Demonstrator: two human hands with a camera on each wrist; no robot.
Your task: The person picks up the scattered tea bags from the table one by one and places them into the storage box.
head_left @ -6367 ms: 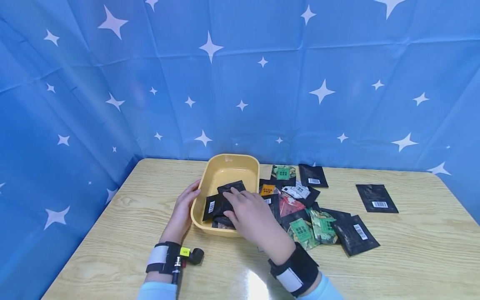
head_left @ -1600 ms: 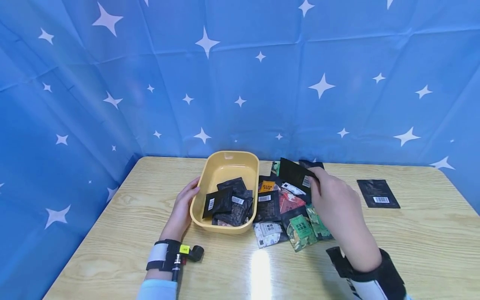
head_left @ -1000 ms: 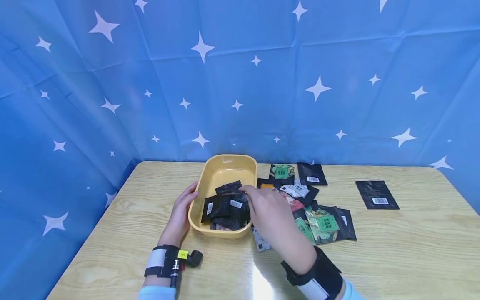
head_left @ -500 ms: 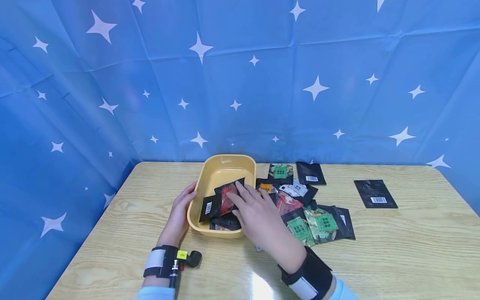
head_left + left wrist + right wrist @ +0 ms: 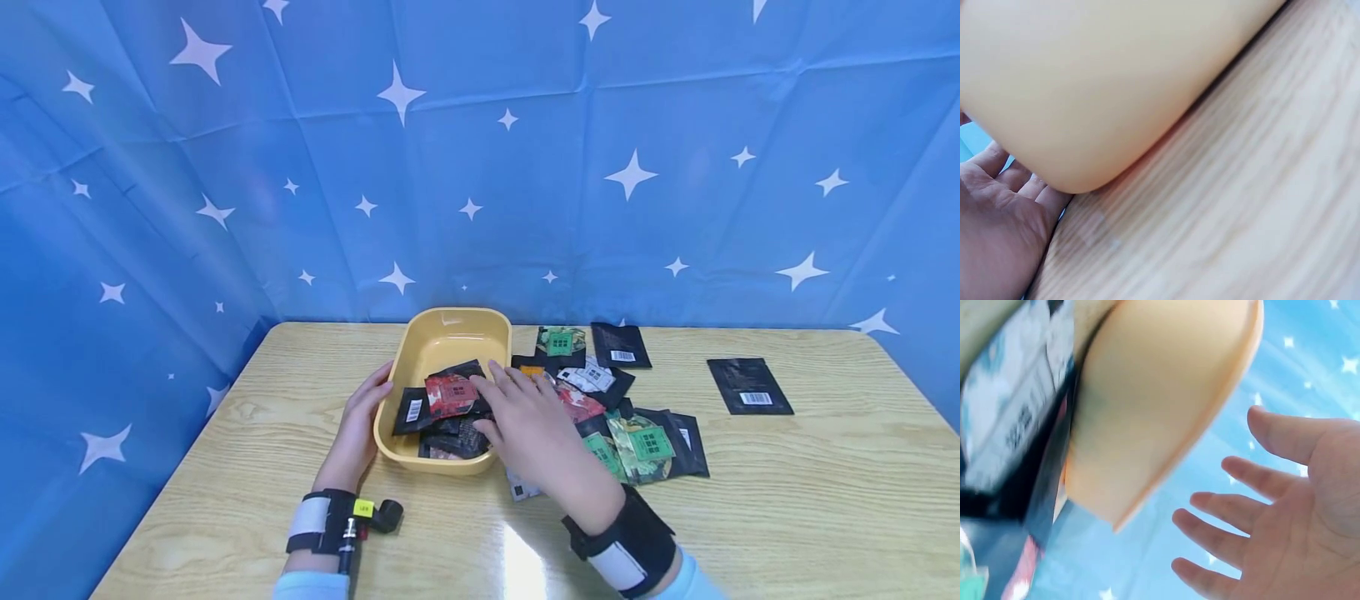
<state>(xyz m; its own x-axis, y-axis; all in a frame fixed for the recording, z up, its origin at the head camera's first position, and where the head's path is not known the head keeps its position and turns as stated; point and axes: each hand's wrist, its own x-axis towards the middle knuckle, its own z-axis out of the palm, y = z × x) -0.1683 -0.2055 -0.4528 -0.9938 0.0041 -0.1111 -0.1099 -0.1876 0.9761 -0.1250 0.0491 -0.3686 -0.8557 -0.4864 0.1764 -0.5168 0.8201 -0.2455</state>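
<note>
A yellow tray [image 5: 450, 329] sits near the tabletop's [image 5: 825, 500] middle with a red packet [image 5: 450, 393] lying on top of black packets in its near half; the left hand [image 5: 360, 417] rests flat against its left wall, fingers relaxed, and the right hand [image 5: 525, 421] hovers over its right rim with fingers spread, gripping nothing. Just right of the tray a heap of packets [image 5: 637, 437] crowds the right hand's side, and a lone black packet [image 5: 748, 386] lies well apart. Open wood lies to the front and far right, and a starred blue cloth [image 5: 600, 167] closes the back and left edges.
</note>
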